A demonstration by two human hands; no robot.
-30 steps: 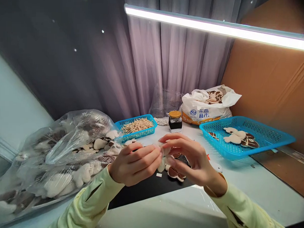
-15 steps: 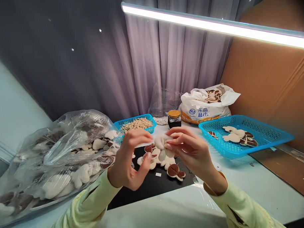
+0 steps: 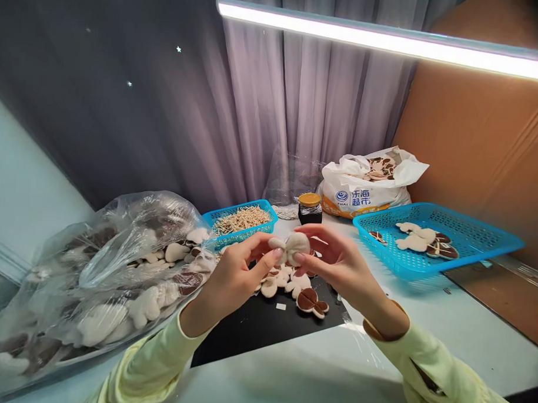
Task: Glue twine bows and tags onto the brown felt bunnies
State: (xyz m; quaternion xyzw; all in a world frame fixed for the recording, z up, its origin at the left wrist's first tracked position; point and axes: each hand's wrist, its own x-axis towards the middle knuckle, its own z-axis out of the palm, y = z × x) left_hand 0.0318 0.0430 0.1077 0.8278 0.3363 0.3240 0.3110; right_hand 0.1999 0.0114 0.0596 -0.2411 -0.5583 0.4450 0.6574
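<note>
Black mat [image 3: 255,333], L hand [image 3: 233,279] regrips cream piece [image 3: 297,243]

A long white light bar [image 3: 389,44] glows across the top. Behind the glossy white table top [image 3: 311,373] hangs a pleated grey-lilac curtain [image 3: 298,120], and beside it a dark curtain with small stars [image 3: 100,101]. A brown cardboard panel [image 3: 474,144] stands at the right and a pale wall [image 3: 23,175] at the left.
</note>
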